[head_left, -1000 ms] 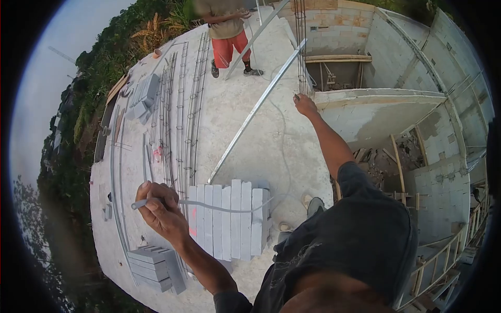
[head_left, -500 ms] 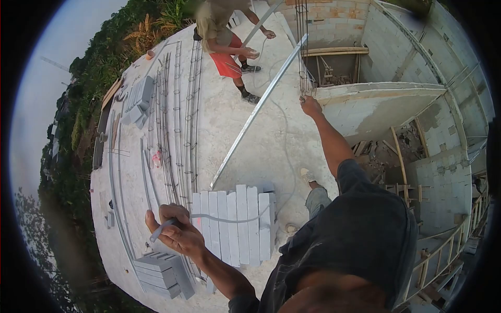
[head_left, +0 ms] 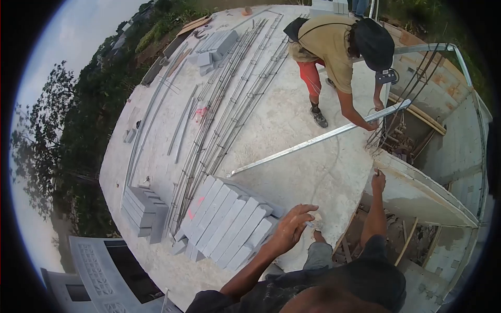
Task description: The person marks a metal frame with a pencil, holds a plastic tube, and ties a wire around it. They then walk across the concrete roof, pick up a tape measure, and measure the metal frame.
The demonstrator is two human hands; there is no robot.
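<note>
Left hand (head_left: 292, 229) over blocks (head_left: 224, 221), fingers spread

Concrete roof slab (head_left: 292, 125), pale, daylit. Rebar lengths (head_left: 229, 104) ahead-left of the hands. Grey block stacks (head_left: 143, 206) at far left edge. Brick walls (head_left: 449, 88) beyond right hand, open pit below. Trees (head_left: 78, 120) and sky (head_left: 62, 31) left.

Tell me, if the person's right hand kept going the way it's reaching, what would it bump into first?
Probably the bundle of rebar sticking up at the slab edge. The right hand reaches up toward it, with only a small gap showing. Depth is hard to judge in this view.
</note>
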